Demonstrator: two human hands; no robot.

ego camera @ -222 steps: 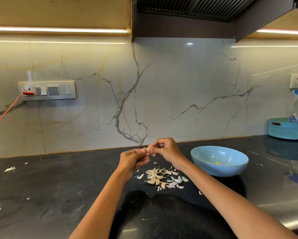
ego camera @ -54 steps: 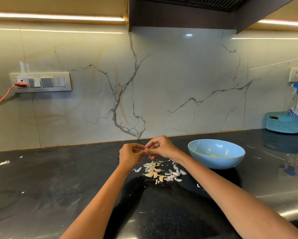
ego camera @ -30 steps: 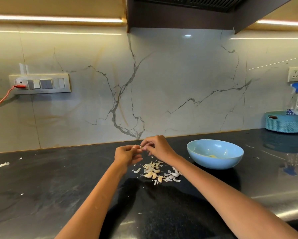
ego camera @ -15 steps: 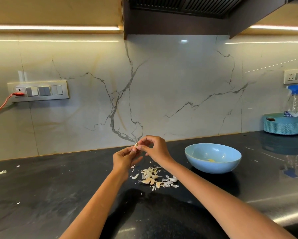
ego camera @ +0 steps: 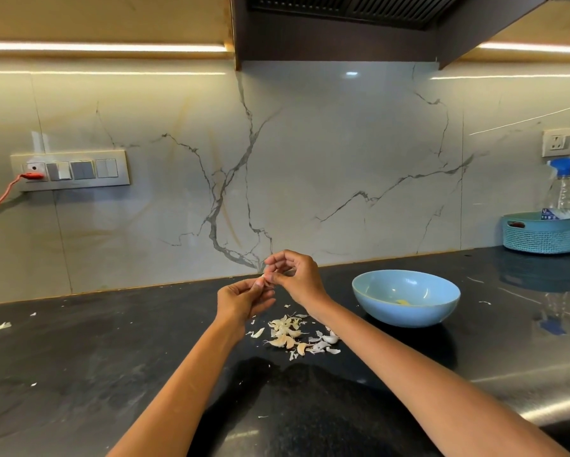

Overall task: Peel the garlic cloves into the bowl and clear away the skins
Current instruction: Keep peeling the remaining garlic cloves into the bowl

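Note:
Above the black counter, my left hand and my right hand meet, both pinching one small garlic clove between their fingertips. The clove is mostly hidden by the fingers. Below the hands lies a pile of garlic cloves and papery skins on the counter. A light blue bowl stands to the right of the pile, with a small yellowish piece at its bottom.
A teal basket holding a spray bottle stands at the back right. Loose skin scraps lie at the far left and right of the bowl. A switch panel with a red cord is on the marble wall.
The hands have stayed together on the clove, lifting slightly; my right fingers have shifted over its tip. The camera view has tilted a little. The pile and bowl have not moved.

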